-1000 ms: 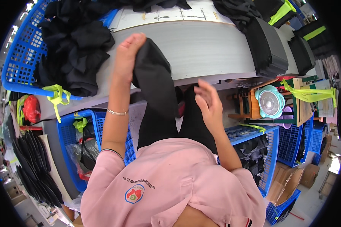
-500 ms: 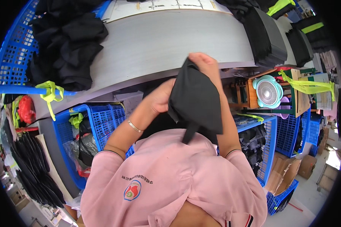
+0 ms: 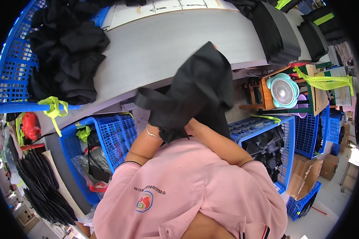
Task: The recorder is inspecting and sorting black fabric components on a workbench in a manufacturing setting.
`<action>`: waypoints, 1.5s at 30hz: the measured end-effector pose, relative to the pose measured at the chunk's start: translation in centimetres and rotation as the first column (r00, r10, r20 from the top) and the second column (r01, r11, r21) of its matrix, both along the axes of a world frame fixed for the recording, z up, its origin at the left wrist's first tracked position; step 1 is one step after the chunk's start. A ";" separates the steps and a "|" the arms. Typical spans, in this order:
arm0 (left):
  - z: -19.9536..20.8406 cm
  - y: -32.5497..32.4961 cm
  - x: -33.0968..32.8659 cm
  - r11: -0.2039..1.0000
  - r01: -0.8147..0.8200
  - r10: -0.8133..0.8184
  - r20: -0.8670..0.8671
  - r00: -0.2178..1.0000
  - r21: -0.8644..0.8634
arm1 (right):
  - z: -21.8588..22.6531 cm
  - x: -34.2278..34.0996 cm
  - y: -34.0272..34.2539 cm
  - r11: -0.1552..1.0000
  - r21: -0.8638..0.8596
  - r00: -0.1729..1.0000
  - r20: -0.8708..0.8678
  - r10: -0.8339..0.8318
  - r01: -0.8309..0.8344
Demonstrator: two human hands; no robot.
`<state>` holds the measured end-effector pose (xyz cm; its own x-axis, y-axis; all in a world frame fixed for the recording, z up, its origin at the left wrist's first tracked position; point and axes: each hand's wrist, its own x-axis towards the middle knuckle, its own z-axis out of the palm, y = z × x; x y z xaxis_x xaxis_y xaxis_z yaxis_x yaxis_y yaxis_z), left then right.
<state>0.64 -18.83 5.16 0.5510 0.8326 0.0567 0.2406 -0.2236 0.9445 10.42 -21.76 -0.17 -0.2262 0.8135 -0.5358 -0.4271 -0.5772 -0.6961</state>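
Observation:
A black fabric bag [image 3: 201, 83] is raised in front of my chest, over the near edge of the table. A wide black strap [image 3: 149, 98] loops out from its left side. My left hand [image 3: 154, 130] is under the bag's lower left part, with its fingers hidden by the cloth. Beside the bag's lower edge, my right hand [image 3: 192, 126] is closed on the cloth, though most of its fingers are covered. A fingertip shows at the bag's top right edge; I cannot tell whose hand it belongs to.
A blue basket [image 3: 16, 106] heaped with black cloth [image 3: 73, 51] stands on the grey table [image 3: 143, 51] at left. Stacked black pieces [image 3: 273, 36] lie at far right. Blue crates [image 3: 117, 135] flank me below, and a teal fan [image 3: 283, 91] stands on the right.
The bag has spread out and its top has risen, with the strap swinging to the left. My right hand has come down from the bag's top to its lower edge; my left hand has slipped beneath the cloth.

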 end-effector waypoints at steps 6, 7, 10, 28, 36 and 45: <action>1.3 1.3 0.5 0.978 -0.117 0.151 -0.200 0.968 0.175 | 0.9 8.7 0.6 0.964 0.233 0.892 0.398 -0.215 0.128; 1.2 1.0 0.7 0.971 -0.134 0.179 -0.229 0.957 0.200 | 3.3 9.3 1.1 0.901 0.384 0.797 0.471 -0.378 0.201; 1.6 -0.4 -2.1 0.952 -0.144 0.227 -0.304 0.925 0.270 | 8.0 11.5 1.9 0.705 0.698 0.729 0.417 -0.543 0.126; -0.1 -1.5 -0.6 0.989 0.084 -0.057 -0.209 0.976 0.122 | 11.8 13.4 6.6 0.908 0.407 0.959 0.208 -0.195 0.096; 7.4 0.7 0.6 0.871 0.071 0.142 -0.386 0.912 0.487 | 11.5 12.7 4.8 0.618 0.659 0.661 0.695 -0.284 -0.428; -5.9 4.5 -6.7 0.869 -0.122 0.221 -0.155 0.963 0.480 | 13.2 16.2 5.8 0.526 0.707 0.856 0.509 0.085 -0.473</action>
